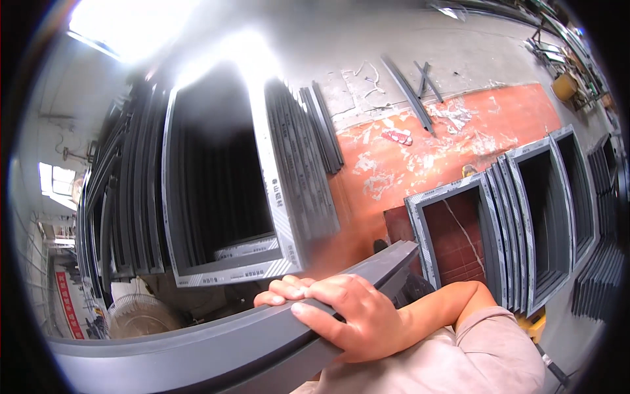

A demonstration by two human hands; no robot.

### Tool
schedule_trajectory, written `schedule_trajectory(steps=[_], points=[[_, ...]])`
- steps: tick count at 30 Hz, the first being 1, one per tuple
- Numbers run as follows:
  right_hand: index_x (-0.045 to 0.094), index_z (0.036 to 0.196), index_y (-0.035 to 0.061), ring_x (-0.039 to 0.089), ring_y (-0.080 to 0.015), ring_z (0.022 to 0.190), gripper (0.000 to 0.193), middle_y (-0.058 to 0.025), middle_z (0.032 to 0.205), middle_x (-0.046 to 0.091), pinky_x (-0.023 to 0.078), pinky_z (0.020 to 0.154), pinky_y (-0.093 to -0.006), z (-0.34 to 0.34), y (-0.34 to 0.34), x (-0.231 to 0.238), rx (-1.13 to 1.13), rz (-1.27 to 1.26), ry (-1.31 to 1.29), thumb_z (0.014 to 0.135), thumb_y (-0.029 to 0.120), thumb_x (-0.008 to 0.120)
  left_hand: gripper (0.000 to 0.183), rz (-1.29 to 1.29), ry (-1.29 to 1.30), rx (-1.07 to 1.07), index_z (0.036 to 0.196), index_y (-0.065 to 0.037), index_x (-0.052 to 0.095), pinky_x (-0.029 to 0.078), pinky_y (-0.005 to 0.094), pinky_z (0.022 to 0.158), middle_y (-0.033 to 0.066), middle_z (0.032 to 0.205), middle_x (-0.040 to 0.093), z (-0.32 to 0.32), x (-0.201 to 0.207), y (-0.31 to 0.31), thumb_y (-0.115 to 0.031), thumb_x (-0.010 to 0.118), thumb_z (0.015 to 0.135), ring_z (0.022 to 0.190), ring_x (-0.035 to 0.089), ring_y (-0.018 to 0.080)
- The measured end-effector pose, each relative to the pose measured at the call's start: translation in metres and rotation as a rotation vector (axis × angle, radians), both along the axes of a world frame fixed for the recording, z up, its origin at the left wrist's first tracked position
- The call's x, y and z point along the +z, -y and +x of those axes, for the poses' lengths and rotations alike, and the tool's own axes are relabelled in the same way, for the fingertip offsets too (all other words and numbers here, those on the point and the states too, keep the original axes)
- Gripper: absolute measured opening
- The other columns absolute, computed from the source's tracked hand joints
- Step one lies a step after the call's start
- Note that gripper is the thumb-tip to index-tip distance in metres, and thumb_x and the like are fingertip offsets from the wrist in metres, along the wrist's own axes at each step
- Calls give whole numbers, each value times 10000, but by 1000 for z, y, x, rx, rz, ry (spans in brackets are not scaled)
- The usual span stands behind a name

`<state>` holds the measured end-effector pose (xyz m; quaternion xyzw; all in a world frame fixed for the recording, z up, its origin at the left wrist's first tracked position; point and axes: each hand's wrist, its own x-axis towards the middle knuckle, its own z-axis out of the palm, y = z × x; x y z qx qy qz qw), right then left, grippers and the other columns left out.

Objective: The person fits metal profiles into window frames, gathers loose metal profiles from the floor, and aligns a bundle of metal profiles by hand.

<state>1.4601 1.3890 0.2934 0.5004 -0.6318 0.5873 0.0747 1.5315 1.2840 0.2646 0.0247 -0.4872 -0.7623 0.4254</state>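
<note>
My right hand lies over a long dark grey metal frame. Its fingers curl across the top edge and the thumb presses along the near side. The frame crosses the lower part of the view from the far left to a corner near the middle right, close against my body. What part of it hangs below is hidden. My right arm bends in from the lower right in a light sleeve. I do not see my left hand.
Left of centre stands a stack of dark frames with pale protective film. More film-edged frames lean in rows at the right. Loose metal bars lie on the floor beyond a worn orange sheet. A round fan-like guard stands lower left.
</note>
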Motion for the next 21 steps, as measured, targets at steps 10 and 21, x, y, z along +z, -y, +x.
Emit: schedule_trajectory(steps=[10, 21], points=[[454, 1394, -52, 584, -358, 1054, 821, -186, 1325, 579, 497, 890, -466, -67, -14, -21, -162, 267, 76, 677, 182, 779, 371, 79, 96, -339, 1189, -65, 566, 502, 384, 893, 123, 1104, 624, -89, -39, 12, -278, 670, 903, 999, 591, 250], [476, 1411, 17, 571, -382, 1047, 817, -190, 1212, 566, 466, 923, -487, -124, -70, -32, -428, 333, 60, 699, 234, 810, 463, 27, 242, -693, 1208, -60, 593, 505, 384, 911, 116, 1136, 642, -160, -80, -18, -257, 756, 822, 1020, 608, 248]])
